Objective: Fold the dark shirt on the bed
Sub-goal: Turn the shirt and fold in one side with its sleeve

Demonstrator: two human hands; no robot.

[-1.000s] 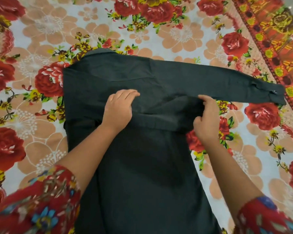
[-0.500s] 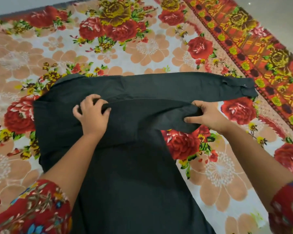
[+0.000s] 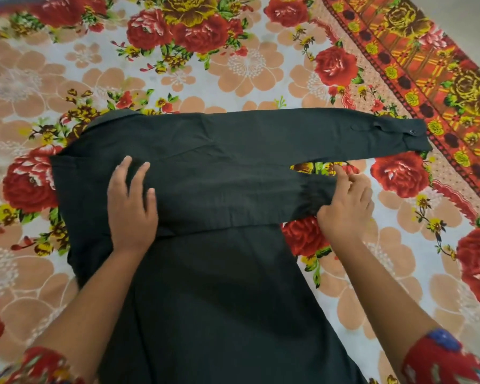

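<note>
The dark shirt [image 3: 219, 286] lies flat on the bed, collar away from me, body running down to the bottom edge. One long sleeve [image 3: 330, 134] stretches right, its buttoned cuff near the bed's patterned border. A second sleeve is folded across the chest as a band. My left hand [image 3: 132, 202] rests flat on the left of that band, fingers spread, holding nothing. My right hand [image 3: 344, 206] pinches the bunched right end of the folded band at the shirt's right side.
A floral bedsheet [image 3: 233, 70] with red roses and peach flowers covers the bed around the shirt. An orange and red patterned border [image 3: 427, 73] runs diagonally at the upper right, with pale floor beyond it.
My left hand has let go of the fold and now lies flat with fingers spread. The folded sleeve band has been laid down flatter. My right hand stays on its right end.
</note>
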